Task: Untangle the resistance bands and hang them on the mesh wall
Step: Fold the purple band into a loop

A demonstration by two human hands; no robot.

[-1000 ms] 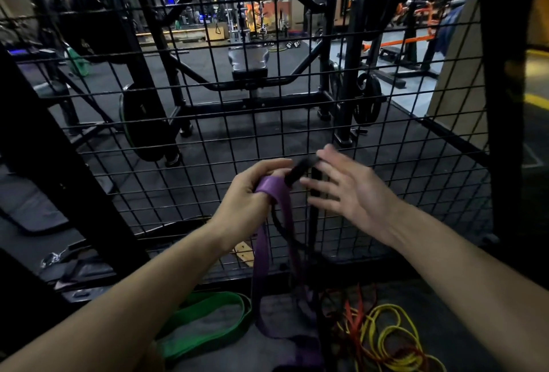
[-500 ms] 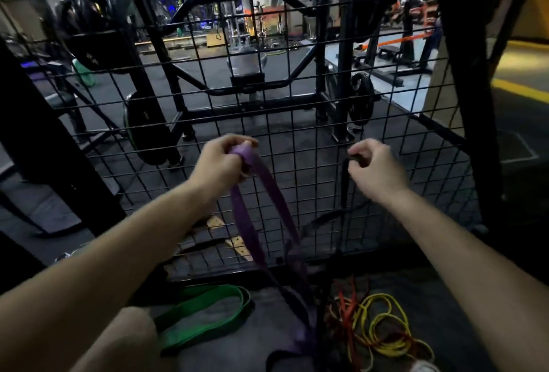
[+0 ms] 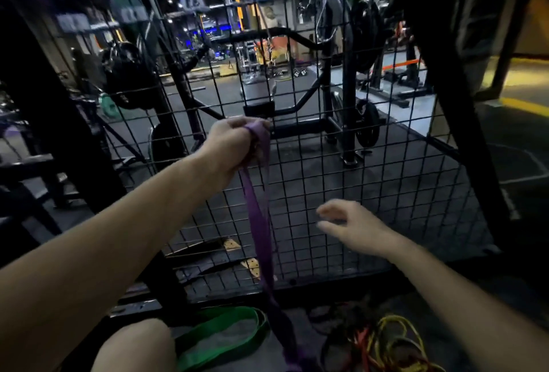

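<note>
My left hand (image 3: 234, 141) grips the top of a purple resistance band (image 3: 258, 217) and holds it up against the black mesh wall (image 3: 371, 193). The band hangs straight down to the floor. My right hand (image 3: 347, 224) hovers lower right of the band, fingers loosely spread, holding nothing. A green band (image 3: 219, 333) lies on the floor at the bottom left. A tangle of yellow, orange and black bands (image 3: 383, 339) lies on the floor at the bottom right.
Thick black frame posts (image 3: 451, 98) flank the mesh panel. Behind the mesh stand a gym rack, weight plates (image 3: 367, 129) and a bench. My knee (image 3: 133, 348) shows at the bottom left.
My right hand has let go of the black band and dropped lower, now open. My left hand has lifted the purple band higher. The view has tilted up.
</note>
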